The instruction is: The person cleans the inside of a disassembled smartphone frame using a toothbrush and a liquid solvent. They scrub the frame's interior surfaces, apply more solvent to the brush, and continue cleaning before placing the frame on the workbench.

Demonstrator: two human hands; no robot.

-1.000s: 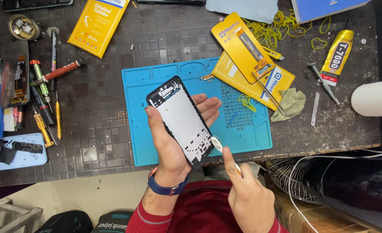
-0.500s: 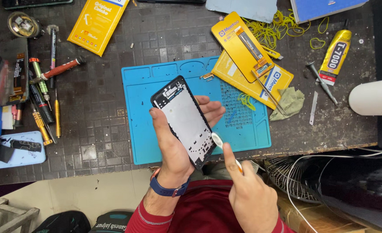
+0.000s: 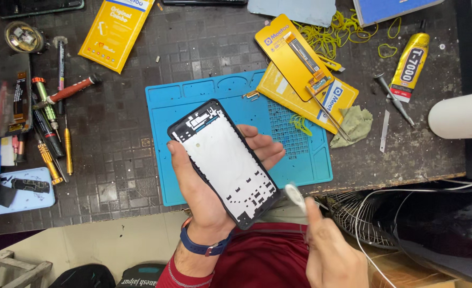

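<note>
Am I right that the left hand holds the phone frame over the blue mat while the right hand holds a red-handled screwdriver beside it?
Not quite. In the head view the left hand does hold the phone frame over the blue mat, but the right hand holds a small white strip. The red-handled screwdriver lies on the table at the left.

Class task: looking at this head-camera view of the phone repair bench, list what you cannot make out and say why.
- Underside of the phone frame: covered by the left hand gripping it.
- White strip in the right hand: motion-blurred, kind unclear.
- White cylinder: cut off by the right edge.
- Small parts in the round tin: too small.
</note>
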